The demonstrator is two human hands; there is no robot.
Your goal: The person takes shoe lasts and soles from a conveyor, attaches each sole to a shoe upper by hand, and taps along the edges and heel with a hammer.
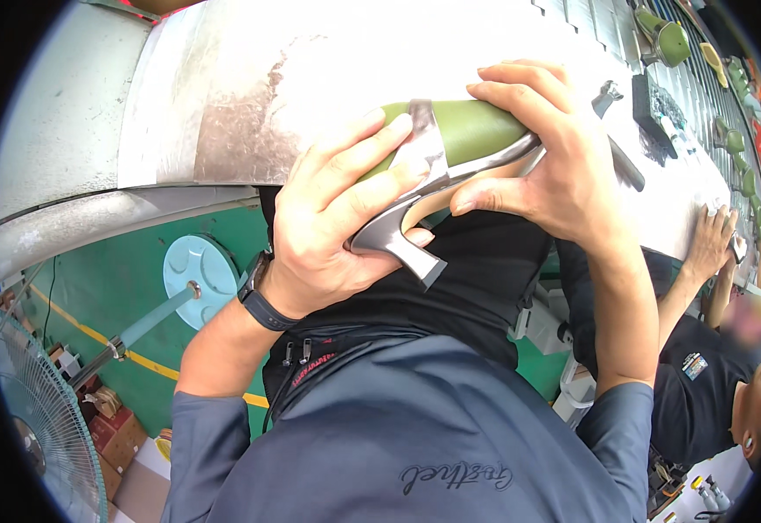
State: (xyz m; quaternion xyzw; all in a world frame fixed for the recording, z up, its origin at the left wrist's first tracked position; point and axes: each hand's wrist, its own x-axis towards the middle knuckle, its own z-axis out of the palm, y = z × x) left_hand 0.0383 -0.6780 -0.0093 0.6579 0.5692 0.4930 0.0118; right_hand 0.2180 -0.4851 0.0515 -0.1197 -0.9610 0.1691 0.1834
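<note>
A green high-heeled shoe (476,131) with a shiny dark metallic strap and heel is held sideways over the near edge of the metal worktable (241,113). My left hand (337,209) wraps round the shoe's heel end, its fingers lying across the strap and the thumb under the heel. At the toe end, my right hand (563,148) grips the shoe, fingers over the far side and thumb against the pale sole. The heel points down toward me. Part of the green upper is hidden behind my left fingers.
A hammer (617,131) and a black brush-like block (657,113) lie right of my right hand. Beyond runs a conveyor with more green shoes (663,39). A co-worker's hand (710,240) rests on the table at right. A fan (40,418) stands at lower left.
</note>
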